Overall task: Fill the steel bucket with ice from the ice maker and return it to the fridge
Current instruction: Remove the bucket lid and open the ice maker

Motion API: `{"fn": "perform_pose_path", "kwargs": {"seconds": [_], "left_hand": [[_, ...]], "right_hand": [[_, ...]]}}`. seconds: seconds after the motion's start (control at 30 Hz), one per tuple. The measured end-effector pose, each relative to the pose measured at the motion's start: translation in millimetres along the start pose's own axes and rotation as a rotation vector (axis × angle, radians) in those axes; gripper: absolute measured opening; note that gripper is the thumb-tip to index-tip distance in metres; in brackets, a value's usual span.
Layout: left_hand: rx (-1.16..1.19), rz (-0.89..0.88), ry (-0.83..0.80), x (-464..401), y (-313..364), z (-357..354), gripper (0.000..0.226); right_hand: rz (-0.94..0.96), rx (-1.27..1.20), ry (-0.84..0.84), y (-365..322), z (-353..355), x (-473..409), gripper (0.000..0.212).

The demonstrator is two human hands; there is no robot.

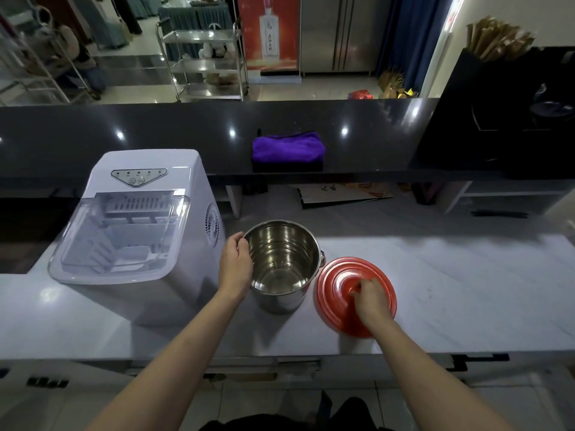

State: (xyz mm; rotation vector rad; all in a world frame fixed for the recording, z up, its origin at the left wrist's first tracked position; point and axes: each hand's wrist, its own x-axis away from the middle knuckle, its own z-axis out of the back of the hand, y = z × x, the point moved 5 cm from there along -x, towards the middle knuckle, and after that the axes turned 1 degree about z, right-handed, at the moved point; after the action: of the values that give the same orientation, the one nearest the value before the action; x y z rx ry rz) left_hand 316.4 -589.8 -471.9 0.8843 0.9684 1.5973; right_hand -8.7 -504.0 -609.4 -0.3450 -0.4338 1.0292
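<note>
The open, empty round steel bucket stands on the pale marble surface beside the white ice maker. The left hand cups its rim, grip loose. The right hand pinches the round red lid's knob.

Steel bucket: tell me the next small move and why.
Probably let go of the round red lid, which lies on the white counter under the right hand, and reach for the white ice maker. The shiny steel bucket stands open and empty, steadied at its rim by the left hand, and the ice maker's clear cover looks closed.
</note>
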Motion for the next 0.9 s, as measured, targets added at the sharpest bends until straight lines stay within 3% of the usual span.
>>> {"fn": "perform_pose_path", "kwargs": {"seconds": [0.17, 0.53, 0.9], "left_hand": [[0.000, 0.005, -0.003, 1.1, 1.3, 0.5, 0.040], [-0.005, -0.009, 0.013, 3.5, 17.5, 12.5, 0.040], [0.027, -0.175, 0.047, 16.6, 74.3, 58.7, 0.032]], "right_hand": [[0.001, -0.045, -0.002, -5.1, -0.1, -2.6, 0.027], [0.114, -0.364, 0.193, -70.6, 68.0, -2.5, 0.023], [0.451, -0.470, 0.247, -186.8, 115.9, 17.9, 0.019]]}}
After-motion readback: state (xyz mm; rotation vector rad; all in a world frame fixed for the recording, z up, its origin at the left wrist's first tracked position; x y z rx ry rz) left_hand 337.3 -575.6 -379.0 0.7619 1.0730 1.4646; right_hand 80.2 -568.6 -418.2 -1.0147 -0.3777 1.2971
